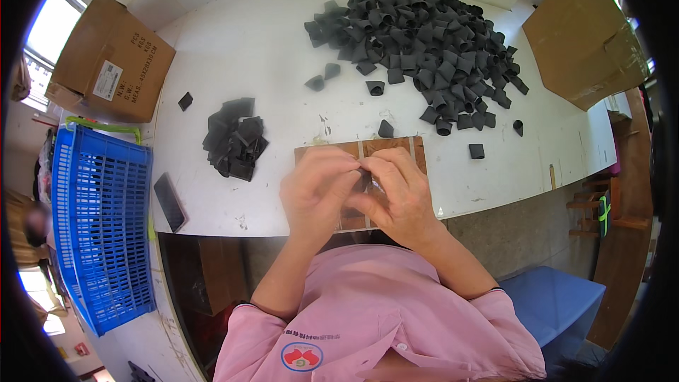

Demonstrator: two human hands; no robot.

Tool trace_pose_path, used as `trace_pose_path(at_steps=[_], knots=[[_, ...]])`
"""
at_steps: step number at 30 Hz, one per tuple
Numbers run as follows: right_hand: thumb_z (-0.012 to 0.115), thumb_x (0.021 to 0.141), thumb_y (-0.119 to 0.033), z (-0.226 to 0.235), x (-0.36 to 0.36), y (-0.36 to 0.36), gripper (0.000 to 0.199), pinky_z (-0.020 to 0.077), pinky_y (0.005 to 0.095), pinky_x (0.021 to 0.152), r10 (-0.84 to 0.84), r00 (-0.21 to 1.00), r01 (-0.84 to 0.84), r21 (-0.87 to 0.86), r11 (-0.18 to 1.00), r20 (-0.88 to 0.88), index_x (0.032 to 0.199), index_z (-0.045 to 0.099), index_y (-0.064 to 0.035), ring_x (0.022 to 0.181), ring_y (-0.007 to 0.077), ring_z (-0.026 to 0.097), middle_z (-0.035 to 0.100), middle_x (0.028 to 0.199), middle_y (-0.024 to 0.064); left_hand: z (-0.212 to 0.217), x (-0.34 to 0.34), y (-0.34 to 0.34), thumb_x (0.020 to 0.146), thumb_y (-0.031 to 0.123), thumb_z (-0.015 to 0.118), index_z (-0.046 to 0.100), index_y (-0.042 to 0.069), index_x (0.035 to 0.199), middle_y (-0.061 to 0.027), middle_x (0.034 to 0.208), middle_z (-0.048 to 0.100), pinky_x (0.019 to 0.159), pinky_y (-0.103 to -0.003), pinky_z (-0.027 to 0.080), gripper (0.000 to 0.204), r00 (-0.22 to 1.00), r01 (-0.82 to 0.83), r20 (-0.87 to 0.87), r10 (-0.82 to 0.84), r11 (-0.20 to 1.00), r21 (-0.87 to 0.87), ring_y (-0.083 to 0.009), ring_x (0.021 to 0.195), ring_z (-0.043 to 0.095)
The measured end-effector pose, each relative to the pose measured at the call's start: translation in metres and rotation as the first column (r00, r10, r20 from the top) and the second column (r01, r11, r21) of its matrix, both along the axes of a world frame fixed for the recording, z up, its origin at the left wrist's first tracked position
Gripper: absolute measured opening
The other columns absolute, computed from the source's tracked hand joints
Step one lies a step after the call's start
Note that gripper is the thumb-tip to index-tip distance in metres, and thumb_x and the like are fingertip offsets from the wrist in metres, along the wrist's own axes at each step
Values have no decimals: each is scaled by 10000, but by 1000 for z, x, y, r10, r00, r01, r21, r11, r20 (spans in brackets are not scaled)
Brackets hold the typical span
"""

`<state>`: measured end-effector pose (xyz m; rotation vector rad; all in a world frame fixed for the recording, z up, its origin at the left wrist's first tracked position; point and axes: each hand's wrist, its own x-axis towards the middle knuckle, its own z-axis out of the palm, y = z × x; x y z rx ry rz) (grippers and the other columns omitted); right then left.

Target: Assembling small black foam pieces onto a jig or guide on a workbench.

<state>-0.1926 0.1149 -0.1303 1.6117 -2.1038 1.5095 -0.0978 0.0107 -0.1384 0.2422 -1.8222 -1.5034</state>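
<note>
My left hand and my right hand meet over a brown board at the table's front edge. Fingers of both pinch a small dark piece, mostly hidden between them; its colour is like that of the black pieces around. Beyond the board a single black sleeve-like piece lies on the white table. A large heap of black tube-shaped pieces spreads at the far right. To the left is a smaller pile of flat black pieces.
Cardboard boxes stand at the far left and far right. A blue plastic crate flanks the table's left side, with a phone-like slab beside it. At the lower right is a blue stool-like object.
</note>
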Motion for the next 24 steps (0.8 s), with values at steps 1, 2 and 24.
trace_pose_path(at_steps=[1, 2, 24], knots=[[721, 637, -190, -1, 0, -2, 338, 442, 294, 513, 26, 999, -26, -10, 1000, 22, 877, 551, -23, 684, 220, 529, 520, 816, 82, -1, 0, 4, 815, 44, 565, 567, -17, 893, -101, 875, 566, 792, -283, 387, 99, 999, -50, -13, 51, 997, 56, -174, 859, 508], [721, 637, -190, 1, 1, -3, 338, 442, 294, 513, 23, 1000, -22, -11, 1000, 22, 877, 551, -23, 684, 220, 529, 520, 816, 82, -1, 0, 7, 815, 44, 565, 567, -17, 893, -101, 875, 566, 792, -283, 387, 99, 999, -47, -13, 48, 997, 55, -174, 859, 508], [659, 588, 25, -5, -4, -14, 186, 401, 296, 464, 109, 989, -116, -72, 991, -97, 749, 570, -5, 584, 212, 487, 510, 683, 66, -17, 10, 20, 856, 66, 518, 507, 6, 829, -90, 850, 538, 751, -271, 394, 66, 964, -161, -100, 247, 838, 521, -149, 793, 489]])
